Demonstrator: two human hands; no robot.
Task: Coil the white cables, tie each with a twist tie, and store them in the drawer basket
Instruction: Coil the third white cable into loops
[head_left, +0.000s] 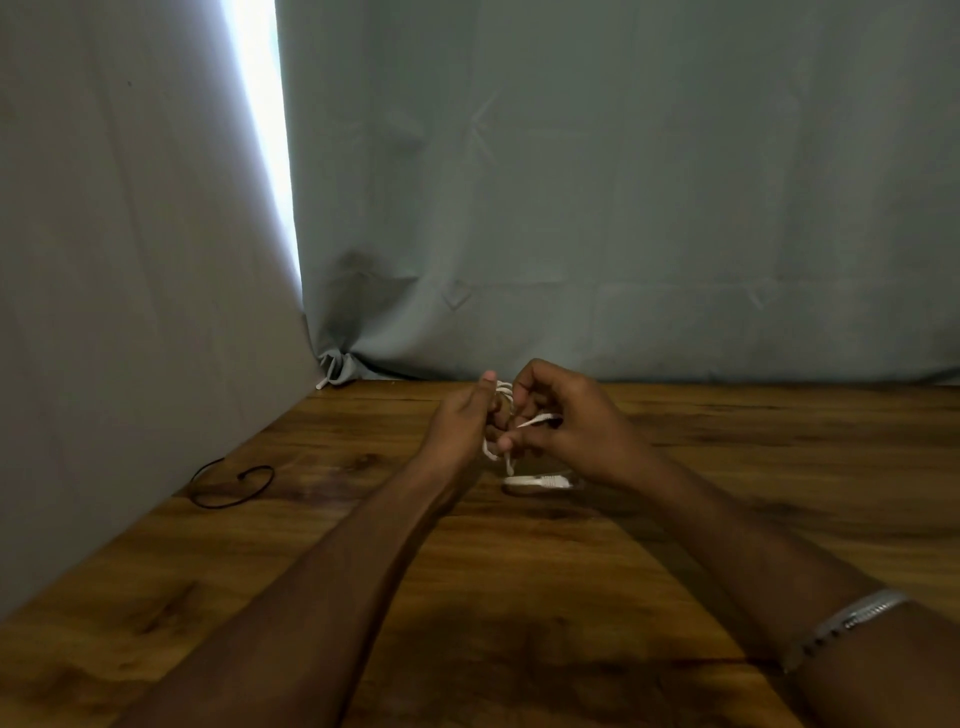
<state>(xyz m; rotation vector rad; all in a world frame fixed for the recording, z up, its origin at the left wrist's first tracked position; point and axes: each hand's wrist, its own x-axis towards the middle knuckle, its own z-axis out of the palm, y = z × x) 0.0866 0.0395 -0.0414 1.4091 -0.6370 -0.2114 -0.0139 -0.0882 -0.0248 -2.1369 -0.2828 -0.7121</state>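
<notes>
My left hand (462, 415) grips a small coil of white cable (503, 388), thumb pointing up, a little above the wooden table (519, 571). Loops of the coil show above and below the fingers. My right hand (566, 421) sits right against it, pinching a white strand (540, 420) that pokes out between its fingers. I cannot tell whether that strand is a twist tie or the cable's end. A second white cable piece with a plug (540, 481) lies on the table just under my right hand. No drawer basket is in view.
A thin black wire loop (231, 486) lies on the table at the left, near a grey sheet wall. Grey fabric hangs behind the table's far edge, with a bright gap at the upper left. A silver bracelet (852, 618) is on my right forearm.
</notes>
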